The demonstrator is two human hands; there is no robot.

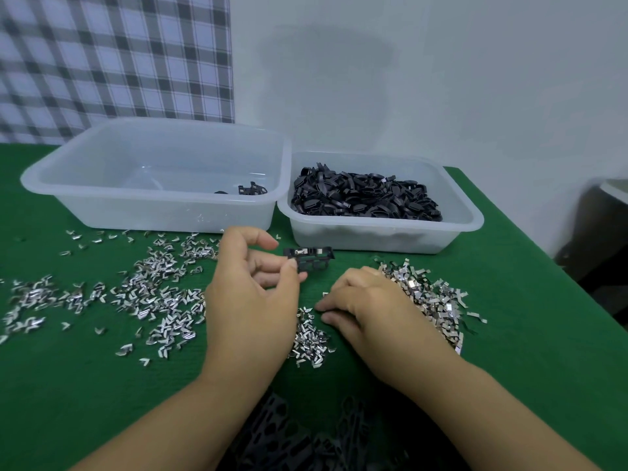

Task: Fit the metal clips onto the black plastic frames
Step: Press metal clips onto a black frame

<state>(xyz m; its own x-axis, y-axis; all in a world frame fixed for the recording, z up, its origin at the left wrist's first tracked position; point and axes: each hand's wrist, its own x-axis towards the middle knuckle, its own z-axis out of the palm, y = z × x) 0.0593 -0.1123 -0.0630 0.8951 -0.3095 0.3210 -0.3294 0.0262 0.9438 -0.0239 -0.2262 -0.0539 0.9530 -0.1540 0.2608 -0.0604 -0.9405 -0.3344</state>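
The left hand grasps one black plastic frame by its left end, between the thumb and the fingers. It holds the frame above the green cloth, near the middle of the view. A small shiny piece sits on the top bar of the frame.

The right hand, at 4 o'clock from the frame, lies on the cloth with bent fingers. Its fingertips reach the loose metal clips, but I cannot tell if they grip one.

A heap of clips lies at 3 o'clock, and scattered clips lie at 9 o'clock. At 1 o'clock a clear tub is filled with black frames. At 11 o'clock a bigger tub holds only a few frames.
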